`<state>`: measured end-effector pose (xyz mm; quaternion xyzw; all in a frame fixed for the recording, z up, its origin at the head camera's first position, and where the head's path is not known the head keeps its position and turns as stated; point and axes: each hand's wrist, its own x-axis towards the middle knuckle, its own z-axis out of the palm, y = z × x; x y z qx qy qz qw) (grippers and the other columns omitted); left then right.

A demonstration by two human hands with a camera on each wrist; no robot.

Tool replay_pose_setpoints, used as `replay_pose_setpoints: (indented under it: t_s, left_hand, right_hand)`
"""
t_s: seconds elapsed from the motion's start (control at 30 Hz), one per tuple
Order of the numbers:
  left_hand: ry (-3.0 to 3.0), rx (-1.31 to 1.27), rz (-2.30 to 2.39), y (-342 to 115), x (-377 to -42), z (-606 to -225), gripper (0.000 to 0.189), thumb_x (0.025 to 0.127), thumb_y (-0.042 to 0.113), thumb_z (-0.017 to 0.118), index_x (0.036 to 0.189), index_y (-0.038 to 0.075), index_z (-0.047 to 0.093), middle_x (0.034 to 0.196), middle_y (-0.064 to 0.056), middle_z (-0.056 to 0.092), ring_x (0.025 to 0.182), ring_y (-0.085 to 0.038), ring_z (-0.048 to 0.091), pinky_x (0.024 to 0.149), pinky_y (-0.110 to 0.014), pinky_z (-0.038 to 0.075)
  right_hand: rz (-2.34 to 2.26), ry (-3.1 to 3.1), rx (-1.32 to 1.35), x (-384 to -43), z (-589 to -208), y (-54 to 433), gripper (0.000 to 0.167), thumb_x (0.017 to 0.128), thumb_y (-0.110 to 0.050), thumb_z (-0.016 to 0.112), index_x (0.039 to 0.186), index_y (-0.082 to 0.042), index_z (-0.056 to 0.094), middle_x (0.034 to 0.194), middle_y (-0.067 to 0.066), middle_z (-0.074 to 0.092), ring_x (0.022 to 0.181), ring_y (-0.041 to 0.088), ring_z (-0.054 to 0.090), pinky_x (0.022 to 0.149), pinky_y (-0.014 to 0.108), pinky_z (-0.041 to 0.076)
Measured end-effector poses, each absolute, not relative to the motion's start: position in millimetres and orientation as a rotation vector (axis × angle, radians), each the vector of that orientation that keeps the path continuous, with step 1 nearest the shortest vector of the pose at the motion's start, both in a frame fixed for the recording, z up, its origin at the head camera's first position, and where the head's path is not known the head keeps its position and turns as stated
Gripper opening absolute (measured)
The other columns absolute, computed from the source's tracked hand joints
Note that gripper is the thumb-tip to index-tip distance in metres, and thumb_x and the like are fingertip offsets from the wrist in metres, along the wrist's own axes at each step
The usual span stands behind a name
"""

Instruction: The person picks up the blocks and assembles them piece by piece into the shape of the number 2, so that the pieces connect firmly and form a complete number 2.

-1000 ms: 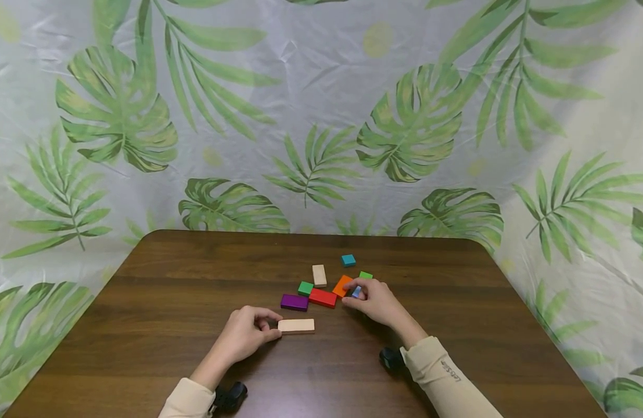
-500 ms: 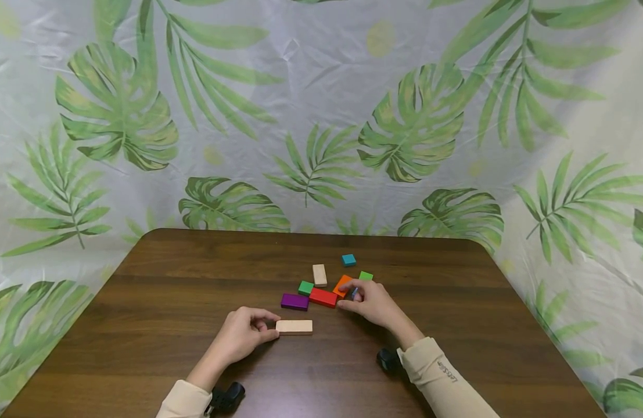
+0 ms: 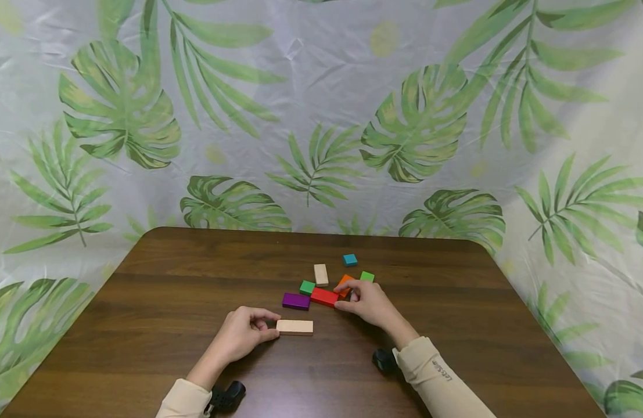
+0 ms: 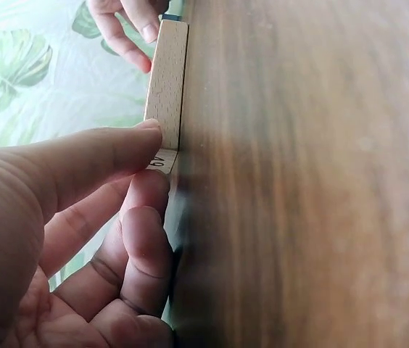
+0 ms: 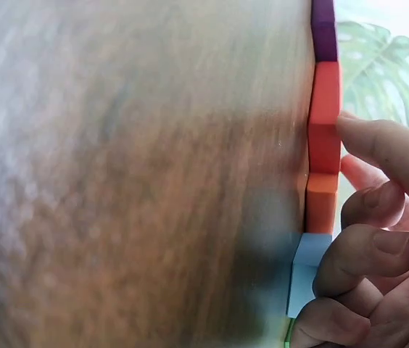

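My left hand [image 3: 243, 334] pinches the left end of a long plain wooden block [image 3: 295, 327] lying flat, thumb on the near side. Dark printed characters show on the end of that wooden block [image 4: 164, 87] in the left wrist view. To the right, my right hand [image 3: 370, 303] has thumb and index finger at either side of the right end of a red block [image 3: 323, 297]. In the right wrist view the thumb tip meets the edge of the red block [image 5: 325, 98]. Beside the right hand's curled fingers lie an orange block [image 5: 322, 203] and a light blue block [image 5: 304, 286].
A purple block [image 3: 296, 301] and a green block [image 3: 307, 287] lie left of the red one. Farther back are a pale wooden block [image 3: 320, 275], a small blue block [image 3: 349, 260] and a light green block [image 3: 367, 277]. The brown table [image 3: 206, 261] ends before a leaf-patterned cloth [image 3: 321, 104].
My right hand has moved left, from beside the orange block to the red block's right end. The left hand keeps its pinch on the wooden block, which has barely shifted.
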<state>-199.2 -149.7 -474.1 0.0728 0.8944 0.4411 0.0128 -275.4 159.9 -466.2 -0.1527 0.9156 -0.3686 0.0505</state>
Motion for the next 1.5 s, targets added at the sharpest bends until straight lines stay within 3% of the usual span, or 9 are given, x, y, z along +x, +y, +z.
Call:
replay_pose_setpoints:
  t_s: [0.8, 1.5]
  left_hand:
    - [2.764, 0.258, 1.403, -151.5, -200.0, -477.1, 0.020, 0.084, 0.015, 0.091, 0.103, 0.017, 0.085, 0.068, 0.008, 0.064, 0.057, -0.006, 0.049, 0.055, -0.023, 0.038]
    - [2.762, 0.248, 1.418, -152.2, -199.1, -476.2, 0.020, 0.083, 0.017, 0.093, 0.102, 0.017, 0.085, 0.069, 0.006, 0.065, 0.059, -0.007, 0.052, 0.056, -0.023, 0.040]
  right_hand:
    - [-1.123, 2.799, -0.412, -273.1, -464.4, 154.2, 0.026, 0.089, -0.023, 0.089, 0.113, -0.016, 0.082, 0.061, -0.002, 0.046, 0.054, 0.012, 0.040, 0.052, 0.024, 0.029]
    - [-1.085, 2.822, -0.326, -270.3, -469.3, 160.7, 0.029, 0.087, -0.024, 0.092, 0.112, -0.015, 0.081, 0.066, -0.003, 0.051, 0.060, 0.011, 0.044, 0.059, 0.025, 0.034]
